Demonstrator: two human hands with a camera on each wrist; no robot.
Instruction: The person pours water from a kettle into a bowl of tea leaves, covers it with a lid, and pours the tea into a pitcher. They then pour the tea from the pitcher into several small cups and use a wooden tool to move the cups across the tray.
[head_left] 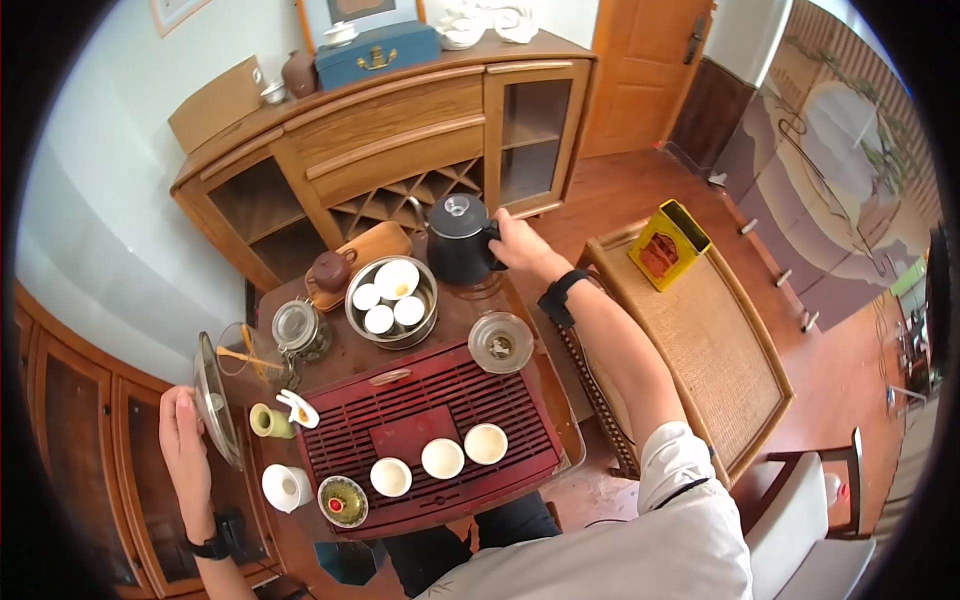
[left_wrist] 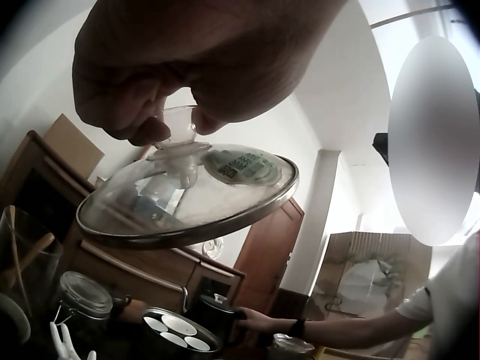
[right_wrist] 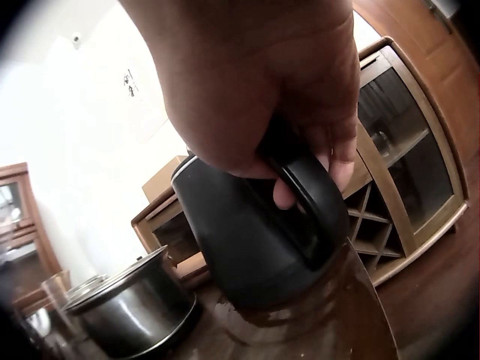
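The left hand (head_left: 184, 440) pinches the clear knob of a glass lid (head_left: 217, 400) at the tray's left; in the left wrist view the lid (left_wrist: 187, 199) hangs tilted below the hand (left_wrist: 195, 60). The right hand (head_left: 527, 245) grips the handle of a black kettle (head_left: 458, 245), seen close in the right wrist view as a dark kettle (right_wrist: 240, 232) with fingers of the hand (right_wrist: 255, 90) curled round its handle. Left of the kettle, a steel pot (head_left: 392, 338) holds several white cups (head_left: 398, 279). Whether the kettle touches the table cannot be told.
A red slatted tea tray (head_left: 420, 410) bears three small cups (head_left: 442, 458). Around it stand a glass bowl (head_left: 500, 343), a glass jar (head_left: 300, 328), a white pitcher (head_left: 286, 488) and a bowl of tea leaves (head_left: 343, 502). A yellow tin (head_left: 668, 246) stands on the side table (head_left: 735, 360).
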